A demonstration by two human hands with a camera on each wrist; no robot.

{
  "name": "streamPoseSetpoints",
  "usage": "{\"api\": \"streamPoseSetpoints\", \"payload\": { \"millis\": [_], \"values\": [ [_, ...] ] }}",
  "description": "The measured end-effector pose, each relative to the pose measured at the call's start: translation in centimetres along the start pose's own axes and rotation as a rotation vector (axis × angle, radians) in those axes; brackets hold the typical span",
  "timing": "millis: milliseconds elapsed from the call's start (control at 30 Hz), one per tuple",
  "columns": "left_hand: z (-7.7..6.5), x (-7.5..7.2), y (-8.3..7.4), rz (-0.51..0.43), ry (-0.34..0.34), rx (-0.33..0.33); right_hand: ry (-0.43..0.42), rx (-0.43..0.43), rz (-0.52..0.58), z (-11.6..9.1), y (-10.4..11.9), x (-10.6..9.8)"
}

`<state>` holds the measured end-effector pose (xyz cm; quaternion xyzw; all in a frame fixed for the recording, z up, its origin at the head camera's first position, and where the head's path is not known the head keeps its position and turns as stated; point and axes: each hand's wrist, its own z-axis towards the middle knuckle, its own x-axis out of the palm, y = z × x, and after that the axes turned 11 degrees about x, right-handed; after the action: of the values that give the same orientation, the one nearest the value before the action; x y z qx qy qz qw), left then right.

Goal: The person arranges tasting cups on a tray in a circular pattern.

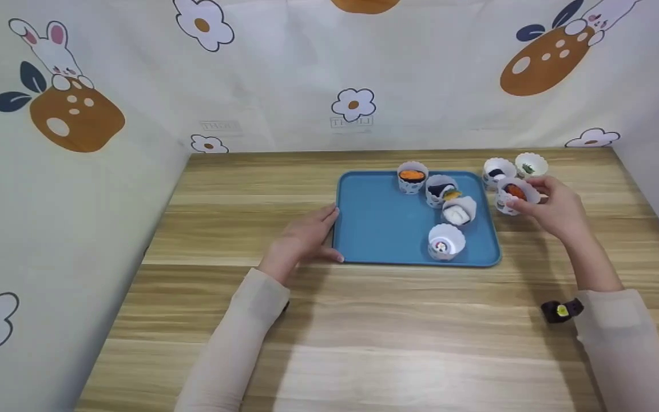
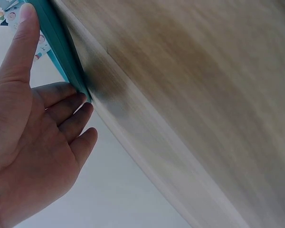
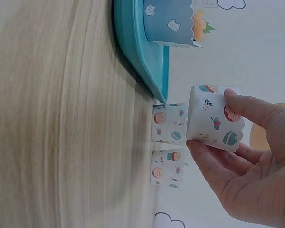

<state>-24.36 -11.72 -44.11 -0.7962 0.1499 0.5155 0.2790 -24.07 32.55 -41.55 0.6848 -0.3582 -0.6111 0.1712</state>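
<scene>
My right hand (image 1: 555, 209) pinches a white patterned paper baking cup (image 3: 211, 114) between thumb and fingers. Something red and dark, like a piece of sushi (image 1: 515, 191), sits inside it. In the right wrist view the cup is raised off the wooden table, just right of the blue tray (image 1: 386, 223). At the tray's left end rests my left hand (image 1: 304, 234), its thumb along the near edge and fingers against the side. On the tray's right half stand several cups, including one with an orange-topped piece (image 1: 412, 175) and one with a white piece (image 1: 459, 215).
Behind the held cup, two more paper cups stand on the table: one with a dark piece (image 1: 498, 170), one with something green (image 1: 530, 166). Nearest on the tray is a cup with a small round white piece (image 1: 443, 247). Patterned cloth walls (image 1: 284, 80) border the table.
</scene>
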Motion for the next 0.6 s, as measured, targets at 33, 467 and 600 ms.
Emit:
{"api": "streamPoseSetpoints", "payload": {
  "millis": [33,467,600],
  "values": [
    [0.0,0.0,0.0,0.001,-0.001,0.001,0.0,-0.002,0.002,-0.1,0.1,0.0],
    [0.1,0.0,0.0,-0.011,0.003,-0.003,-0.006,-0.031,0.005,-1.0,0.9,-0.2],
    [0.1,0.1,0.0,-0.024,-0.005,-0.005,-0.006,-0.043,0.009,-1.2,1.2,-0.2]
  ]
}}
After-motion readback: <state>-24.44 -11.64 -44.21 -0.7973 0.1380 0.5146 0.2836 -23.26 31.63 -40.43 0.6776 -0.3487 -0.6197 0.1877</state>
